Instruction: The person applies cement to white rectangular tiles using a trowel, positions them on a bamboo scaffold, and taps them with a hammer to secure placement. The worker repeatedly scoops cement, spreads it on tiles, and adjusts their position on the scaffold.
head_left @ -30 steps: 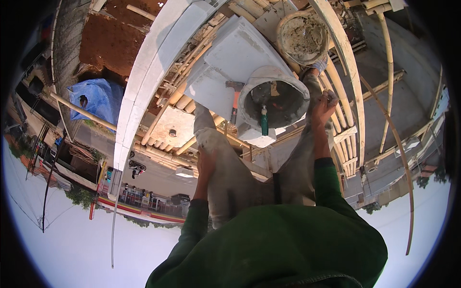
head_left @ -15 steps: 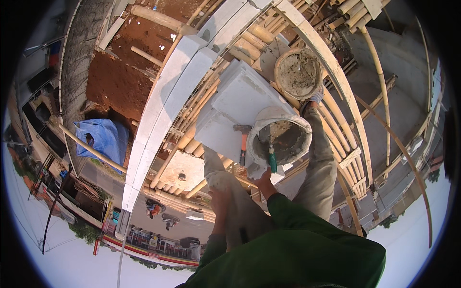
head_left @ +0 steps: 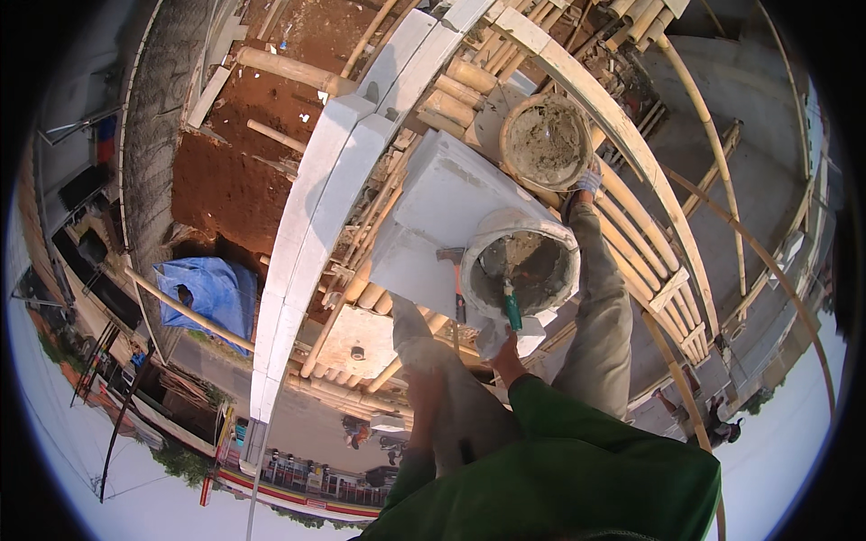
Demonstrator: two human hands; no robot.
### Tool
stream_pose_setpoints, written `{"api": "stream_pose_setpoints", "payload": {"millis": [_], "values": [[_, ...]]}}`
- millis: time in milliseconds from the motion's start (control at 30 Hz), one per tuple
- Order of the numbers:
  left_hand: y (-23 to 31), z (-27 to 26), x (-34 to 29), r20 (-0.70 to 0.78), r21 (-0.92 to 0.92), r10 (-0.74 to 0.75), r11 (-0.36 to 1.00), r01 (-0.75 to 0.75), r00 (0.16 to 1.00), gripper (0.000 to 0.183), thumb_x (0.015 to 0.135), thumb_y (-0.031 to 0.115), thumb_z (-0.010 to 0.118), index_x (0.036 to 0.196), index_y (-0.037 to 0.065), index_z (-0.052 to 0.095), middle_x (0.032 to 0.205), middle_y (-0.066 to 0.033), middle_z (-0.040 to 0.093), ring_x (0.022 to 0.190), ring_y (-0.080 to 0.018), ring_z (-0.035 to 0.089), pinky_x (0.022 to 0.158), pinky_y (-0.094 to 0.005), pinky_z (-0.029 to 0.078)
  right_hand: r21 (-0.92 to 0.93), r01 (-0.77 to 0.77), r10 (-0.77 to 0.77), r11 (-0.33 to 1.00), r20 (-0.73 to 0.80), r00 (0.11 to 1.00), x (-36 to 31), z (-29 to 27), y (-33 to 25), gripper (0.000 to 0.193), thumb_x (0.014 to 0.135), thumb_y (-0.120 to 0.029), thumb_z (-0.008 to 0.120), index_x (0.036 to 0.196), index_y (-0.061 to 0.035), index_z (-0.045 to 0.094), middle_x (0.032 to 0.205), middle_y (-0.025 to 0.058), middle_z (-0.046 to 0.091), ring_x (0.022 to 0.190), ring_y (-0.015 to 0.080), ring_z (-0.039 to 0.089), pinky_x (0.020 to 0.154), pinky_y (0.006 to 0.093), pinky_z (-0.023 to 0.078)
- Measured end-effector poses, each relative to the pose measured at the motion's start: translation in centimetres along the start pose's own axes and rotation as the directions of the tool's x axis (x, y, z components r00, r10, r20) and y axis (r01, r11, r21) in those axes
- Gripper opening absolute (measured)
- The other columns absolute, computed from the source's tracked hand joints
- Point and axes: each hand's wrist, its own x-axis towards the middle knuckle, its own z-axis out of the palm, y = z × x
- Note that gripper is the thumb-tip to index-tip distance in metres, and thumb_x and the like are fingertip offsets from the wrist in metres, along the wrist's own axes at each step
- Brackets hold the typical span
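A grey mortar bucket (head_left: 575, 270) stands beside pale blocks. In it rests a trowel with a green handle (head_left: 512, 309), its blade partly in wet mix. My right hand (head_left: 508, 354) is just below the handle's end, next to a small white block piece (head_left: 532, 335); its grip is hard to make out. My left hand (head_left: 426, 389) is blurred against my left leg, its fingers unclear. A hammer with an orange handle (head_left: 459, 302) lies on the pale block (head_left: 451, 194), left of the bucket. Farther off stands a second bucket (head_left: 512, 149) holding drier, crusted mortar.
A pale block wall (head_left: 307, 216) curves along the left, with red soil (head_left: 225, 189) and a blue tarp (head_left: 212, 293) beyond. Bamboo poles (head_left: 636, 225) form the platform around my feet. A timber beam (head_left: 622, 117) runs on the right. A street lies far below.
The view has shifted slightly. My right hand has lowered a little relative to the bucket, staying near the trowel handle. The bucket, trowel and hammer appear unmoved.
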Motion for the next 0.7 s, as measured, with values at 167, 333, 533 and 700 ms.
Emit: {"api": "stream_pose_setpoints", "payload": {"millis": [167,333,533,700], "values": [[3.1,0.2,0.9,-0.275,0.277,0.377,0.912,-0.303,0.884,0.076,0.093,0.031,0.067,0.154,-0.001,0.035,0.157,-0.0243,0.039,0.149,-0.0404,0.036,0.123,-0.0575,0.028,-0.243,0.099,-0.21,0.965,-0.491,0.845,-1.0,1.9,0.3,0.068,0.095,-0.06,0.061,0.137,-0.0065,0.056,0.133,0.0107,0.061,0.121,0.0292,0.062,0.097,0.0471,0.053],[6.1,2.2,5.1,-0.319,-0.425,0.4,0.75,-0.507,0.859,0.042,0.095,0.019,0.066,0.129,-0.005,0.062,0.127,-0.0246,0.066,0.119,-0.0393,0.065,0.1,-0.0467,0.051,-0.279,0.023,-0.125,0.96,-0.355,0.927,-1.6,5.9,-1.1,0.083,0.093,-0.07,0.055,0.156,-0.0166,0.043,0.159,0.0062,0.045,0.139,0.0328,0.051,0.117,0.0613,0.035],[6.2,3.8,7.6,-0.215,-0.621,0.251,0.711,-0.331,0.944,0.037,0.097,0.024,0.066,0.125,-0.001,0.066,0.109,-0.0213,0.074,0.101,-0.0313,0.074,0.087,-0.0416,0.056,-0.467,-0.233,-0.174,0.853,-0.676,0.717,-3.8,4.4,-2.4,0.069,0.099,-0.061,0.046,0.154,-0.018,0.046,0.149,0.0079,0.053,0.131,0.027,0.054,0.109,0.0594,0.036],[1.3,2.6,6.9,-0.303,-0.856,0.108,0.405,-0.32,0.947,0.032,0.098,0.026,0.067,0.117,0.0,0.07,0.106,-0.0215,0.075,0.096,-0.0378,0.074,0.084,-0.0434,0.057,-0.923,-0.277,-0.156,0.267,-0.325,0.933,-8.5,8.5,-0.8,0.046,0.102,-0.035,0.057,0.136,-0.0049,0.061,0.118,0.0125,0.071,0.099,0.0251,0.069,0.085,0.0464,0.049]]}}
